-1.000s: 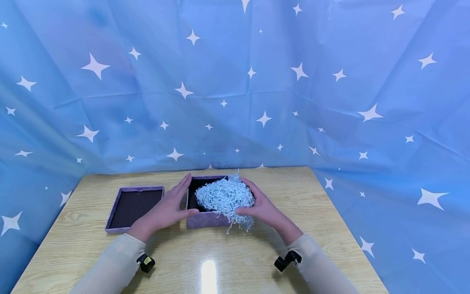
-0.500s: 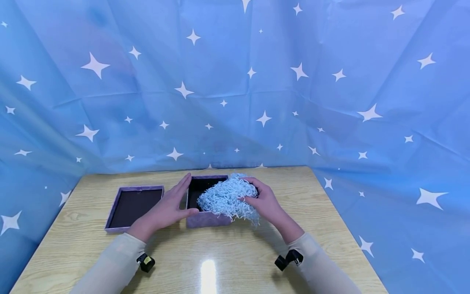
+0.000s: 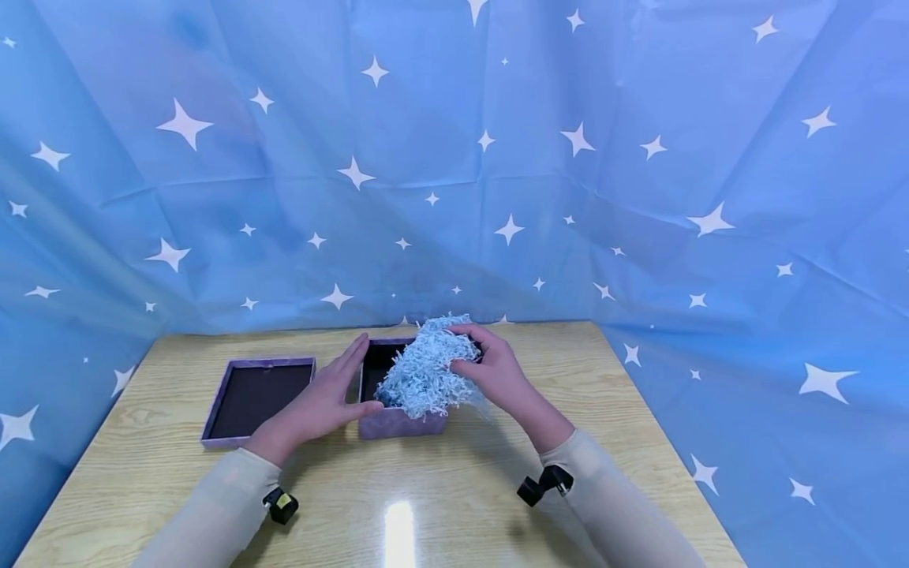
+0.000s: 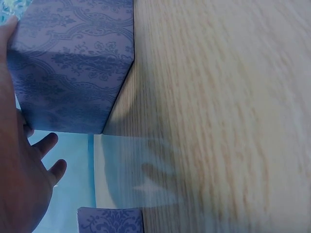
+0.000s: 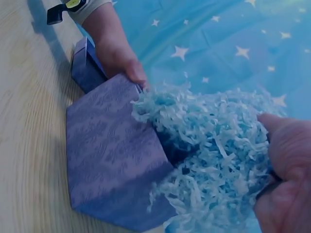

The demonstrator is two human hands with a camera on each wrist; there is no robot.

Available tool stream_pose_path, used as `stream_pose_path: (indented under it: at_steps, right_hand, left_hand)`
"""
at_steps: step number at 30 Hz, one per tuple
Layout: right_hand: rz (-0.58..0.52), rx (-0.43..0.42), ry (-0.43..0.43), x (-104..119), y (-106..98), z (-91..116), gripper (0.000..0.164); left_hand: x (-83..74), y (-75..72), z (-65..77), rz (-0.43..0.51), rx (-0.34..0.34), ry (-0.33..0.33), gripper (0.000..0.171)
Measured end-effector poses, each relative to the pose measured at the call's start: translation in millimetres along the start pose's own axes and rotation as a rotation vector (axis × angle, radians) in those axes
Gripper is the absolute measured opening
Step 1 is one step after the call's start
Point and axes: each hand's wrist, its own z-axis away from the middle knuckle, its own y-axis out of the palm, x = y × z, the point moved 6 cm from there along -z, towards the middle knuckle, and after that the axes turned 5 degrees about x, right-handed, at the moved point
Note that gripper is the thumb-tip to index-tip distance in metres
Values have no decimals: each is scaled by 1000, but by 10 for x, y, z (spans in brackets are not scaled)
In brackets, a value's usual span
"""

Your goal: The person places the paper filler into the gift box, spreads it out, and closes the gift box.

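Note:
A purple patterned box with a dark inside stands near the back of the table. At its left end is my left hand, thumb over the front rim and fingers along the side toward the far corner. In the left wrist view two fingertips stand off the box wall. My right hand grips a bundle of light blue shredded paper from the right. That bundle covers the right part of the box opening, and some strands hang over the front rim. The right wrist view shows a dark gap under the paper.
A shallow purple lid, inside up, lies left of the box. Both rest on a light wooden table. A blue cloth with white stars hangs close behind the box.
My right hand has closed further on the shredded paper, then moved up and slightly left with it. The paper tilts upward at the back, and fewer strands dangle in front. My left hand stays put.

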Motion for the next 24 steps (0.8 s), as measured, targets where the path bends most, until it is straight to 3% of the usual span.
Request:
stream_pose_path:
  at_steps: [10, 17, 20, 24]
  right_hand:
    - [13, 5, -16, 119, 329, -237, 51]
    - [24, 26, 20, 117, 543, -332, 51]
    - [81, 40, 23, 81, 613, -377, 51]
    - [206, 95, -43, 70, 715, -414, 49]
  left_hand:
    - [3, -2, -5, 4, -8, 2, 119]
    - [-17, -13, -21, 16, -13, -7, 121]
    - [-28, -24, -20, 15, -23, -5, 122]
    - [-22, -16, -18, 7, -23, -7, 122]
